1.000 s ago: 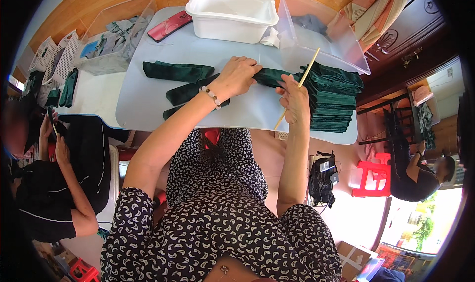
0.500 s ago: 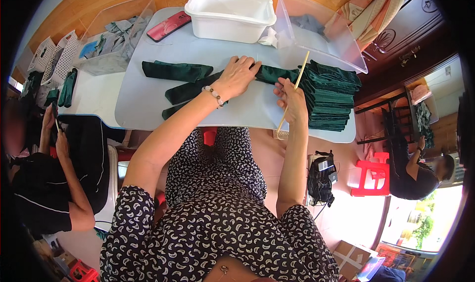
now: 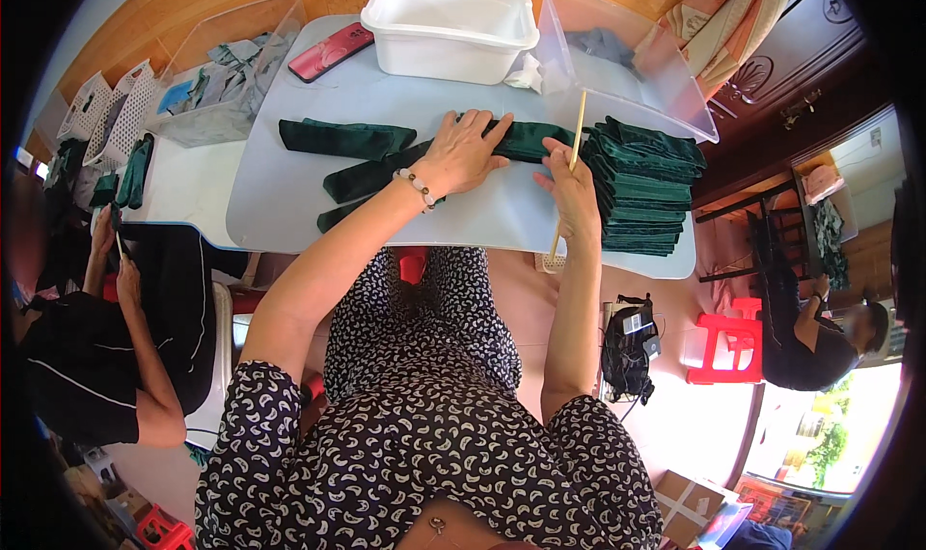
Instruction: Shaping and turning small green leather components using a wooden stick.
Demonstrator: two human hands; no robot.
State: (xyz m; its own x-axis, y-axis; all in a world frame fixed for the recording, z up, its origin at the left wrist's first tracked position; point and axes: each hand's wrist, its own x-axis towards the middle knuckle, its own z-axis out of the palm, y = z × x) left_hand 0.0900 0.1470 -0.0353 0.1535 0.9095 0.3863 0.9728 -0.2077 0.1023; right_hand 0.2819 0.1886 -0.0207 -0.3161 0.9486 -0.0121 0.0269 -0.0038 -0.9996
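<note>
Swinging nearer upright, your thin stick (image 3: 580, 125)!
Right hand (image 3: 576, 203) grips it beside the green stack (image 3: 646, 188); left hand (image 3: 467, 154), open, fingers spread, rests on a green strip (image 3: 533, 142).

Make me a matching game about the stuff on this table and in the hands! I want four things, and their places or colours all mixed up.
Things:
1. phone
2. thin stick
3. stack of green cloth pieces
4. tub

Places and colours:
A. held in the right hand
B. white all over
C. at the right end of the table
D. pinkish red

Right pairs: 1-D; 2-A; 3-C; 4-B
</note>
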